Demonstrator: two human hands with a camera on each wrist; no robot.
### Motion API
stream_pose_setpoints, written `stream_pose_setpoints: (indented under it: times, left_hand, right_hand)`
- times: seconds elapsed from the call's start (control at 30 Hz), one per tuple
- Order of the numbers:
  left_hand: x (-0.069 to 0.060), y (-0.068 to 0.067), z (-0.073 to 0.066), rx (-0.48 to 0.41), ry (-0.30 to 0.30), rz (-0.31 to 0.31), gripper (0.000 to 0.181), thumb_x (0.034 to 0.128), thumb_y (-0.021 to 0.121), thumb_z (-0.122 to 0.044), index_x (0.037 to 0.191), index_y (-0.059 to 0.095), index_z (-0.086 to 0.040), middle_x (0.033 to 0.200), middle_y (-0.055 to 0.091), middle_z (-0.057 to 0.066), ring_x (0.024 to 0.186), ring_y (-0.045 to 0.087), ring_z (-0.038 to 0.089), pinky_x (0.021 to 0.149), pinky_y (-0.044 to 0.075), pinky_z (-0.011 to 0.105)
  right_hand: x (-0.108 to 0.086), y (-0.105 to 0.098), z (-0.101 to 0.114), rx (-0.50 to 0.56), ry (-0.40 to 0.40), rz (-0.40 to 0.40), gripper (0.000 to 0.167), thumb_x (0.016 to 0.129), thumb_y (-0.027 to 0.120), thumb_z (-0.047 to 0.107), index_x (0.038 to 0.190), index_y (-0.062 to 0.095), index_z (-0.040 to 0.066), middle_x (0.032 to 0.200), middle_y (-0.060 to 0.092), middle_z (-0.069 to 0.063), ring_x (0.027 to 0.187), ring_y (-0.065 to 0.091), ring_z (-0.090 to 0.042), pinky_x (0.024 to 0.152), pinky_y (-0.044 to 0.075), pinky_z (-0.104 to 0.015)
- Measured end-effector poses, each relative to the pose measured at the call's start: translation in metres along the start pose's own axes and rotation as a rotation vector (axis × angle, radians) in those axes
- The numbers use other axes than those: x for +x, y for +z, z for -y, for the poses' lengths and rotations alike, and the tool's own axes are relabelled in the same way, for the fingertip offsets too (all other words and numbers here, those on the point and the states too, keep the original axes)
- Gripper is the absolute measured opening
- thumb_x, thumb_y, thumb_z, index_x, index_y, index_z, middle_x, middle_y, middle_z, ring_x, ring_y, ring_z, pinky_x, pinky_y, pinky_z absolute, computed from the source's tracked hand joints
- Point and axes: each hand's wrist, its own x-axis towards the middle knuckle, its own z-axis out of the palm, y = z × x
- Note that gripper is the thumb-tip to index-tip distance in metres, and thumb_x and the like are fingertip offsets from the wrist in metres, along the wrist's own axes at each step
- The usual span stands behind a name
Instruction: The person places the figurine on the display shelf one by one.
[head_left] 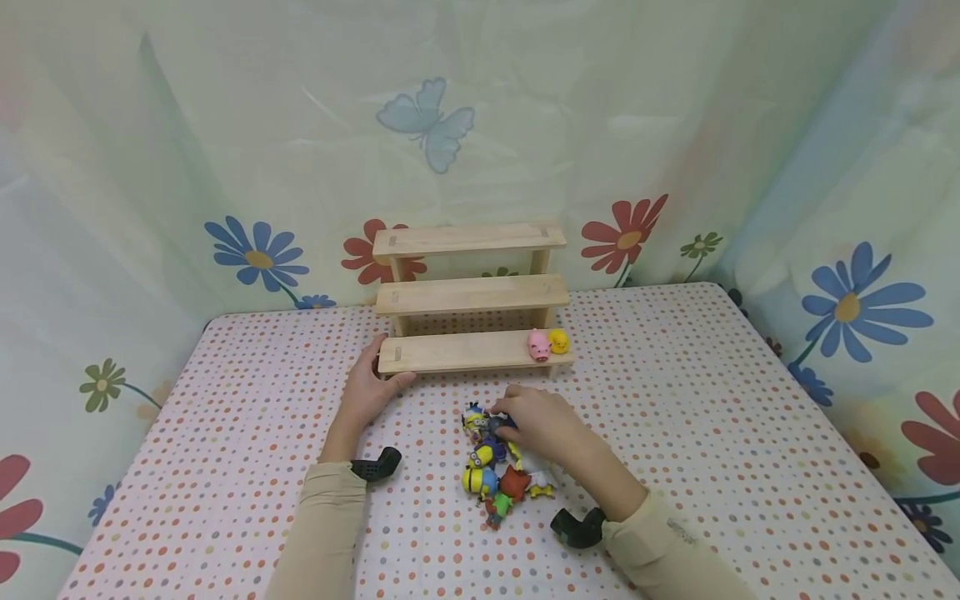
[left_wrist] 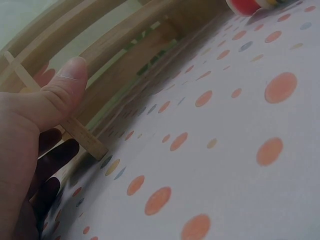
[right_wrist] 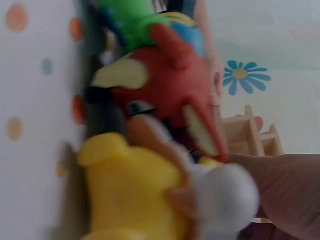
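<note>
One pink pig (head_left: 538, 345) and one yellow figure (head_left: 559, 342) on the lowest step (head_left: 457, 352) of a wooden stand (head_left: 472, 292); left hand (head_left: 367, 392) with fingers around the stand's left end; right hand (head_left: 546, 423) at heaped figurines (head_left: 514, 482) on the table (head_left: 712, 417), hold impossible to tell.

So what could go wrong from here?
The right hand is at a tight cluster of toys, so lifting one might drag or tip its neighbours. The left hand is at the left end of the shelf; a nudge there could topple the pig and duck at its right end.
</note>
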Motion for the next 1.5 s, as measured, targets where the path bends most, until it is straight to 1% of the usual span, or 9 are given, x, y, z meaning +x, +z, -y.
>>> stream_pose_setpoints:
  times: [0.27,0.57,0.7,0.83,1.07,1.17,1.23,1.37,1.5]
  left_hand:
    - [0.000,0.000,-0.001,0.011,-0.005,0.001,0.097,0.0785,0.076,-0.042,0.152,0.020,-0.014,0.153,0.029,0.013,0.138,0.036,0.029,0.112,0.032,0.044]
    - [-0.001,0.000,0.000,0.000,-0.003,0.004,0.099,0.0772,0.076,-0.045,0.152,0.020,-0.012,0.153,0.028,0.013,0.138,0.036,0.029,0.112,0.032,0.044]
    - [-0.001,0.000,0.001,-0.003,-0.004,0.004,0.099,0.0766,0.076,-0.046,0.152,0.021,-0.013,0.154,0.028,0.012,0.140,0.034,0.028,0.113,0.031,0.043]
    - [-0.001,0.001,0.000,-0.008,-0.006,0.006,0.100,0.0755,0.076,-0.048,0.152,0.021,-0.014,0.154,0.027,0.011,0.141,0.032,0.027,0.114,0.030,0.042]
    - [-0.001,0.000,-0.001,-0.020,0.003,0.005,0.100,0.0758,0.076,-0.045,0.152,0.021,-0.013,0.153,0.029,0.011,0.141,0.033,0.027,0.115,0.029,0.042]
    - [-0.001,0.000,-0.001,-0.028,0.007,0.005,0.099,0.0764,0.077,-0.043,0.152,0.021,-0.012,0.153,0.029,0.012,0.140,0.033,0.028,0.115,0.029,0.042]
    - [-0.001,0.001,-0.001,-0.031,0.007,0.006,0.099,0.0767,0.077,-0.042,0.152,0.021,-0.012,0.153,0.029,0.012,0.140,0.033,0.028,0.115,0.029,0.042]
    - [-0.001,0.000,-0.001,-0.029,-0.001,0.010,0.098,0.0773,0.077,-0.042,0.152,0.020,-0.013,0.153,0.028,0.011,0.141,0.032,0.027,0.115,0.028,0.042]
    - [-0.001,0.000,-0.001,-0.025,-0.007,0.012,0.097,0.0780,0.076,-0.041,0.152,0.020,-0.014,0.153,0.028,0.011,0.141,0.031,0.027,0.115,0.028,0.042]
  right_hand:
    - [0.002,0.005,-0.002,-0.002,0.025,-0.012,0.032,0.083,0.073,0.037,0.107,0.072,0.017,0.102,0.064,0.003,0.079,0.059,-0.011,0.063,0.051,-0.029]
    - [0.002,0.005,-0.008,0.061,0.042,0.014,0.034,0.082,0.073,0.038,0.108,0.071,0.016,0.106,0.065,0.002,0.086,0.061,-0.013,0.072,0.053,-0.033]
    - [0.004,0.006,-0.012,0.090,0.067,0.004,0.035,0.080,0.074,0.039,0.106,0.069,0.016,0.101,0.067,0.003,0.084,0.060,-0.011,0.071,0.052,-0.031]
    - [0.006,0.005,-0.015,0.144,0.096,0.000,0.033,0.079,0.075,0.037,0.103,0.067,0.016,0.094,0.066,0.004,0.077,0.056,-0.010,0.065,0.049,-0.028]
    - [0.010,0.001,-0.021,0.180,0.127,-0.032,0.043,0.081,0.074,0.036,0.114,0.060,0.013,0.094,0.066,0.002,0.072,0.057,-0.007,0.063,0.049,-0.025]
    - [0.010,0.000,-0.024,0.220,0.096,-0.073,0.049,0.084,0.072,0.033,0.125,0.055,0.014,0.098,0.066,0.000,0.073,0.058,-0.009,0.063,0.049,-0.026]
    - [0.008,-0.001,-0.025,0.235,0.059,-0.108,0.049,0.085,0.070,0.031,0.129,0.054,0.017,0.108,0.066,-0.003,0.086,0.063,-0.014,0.072,0.053,-0.032]
    - [0.006,-0.004,-0.025,0.283,0.016,-0.151,0.038,0.087,0.069,0.029,0.122,0.060,0.018,0.121,0.062,-0.006,0.109,0.061,-0.023,0.088,0.053,-0.041]
    - [0.006,-0.006,-0.025,0.353,-0.001,-0.190,0.030,0.085,0.072,0.026,0.111,0.062,0.014,0.108,0.064,-0.002,0.097,0.064,-0.016,0.081,0.055,-0.033]
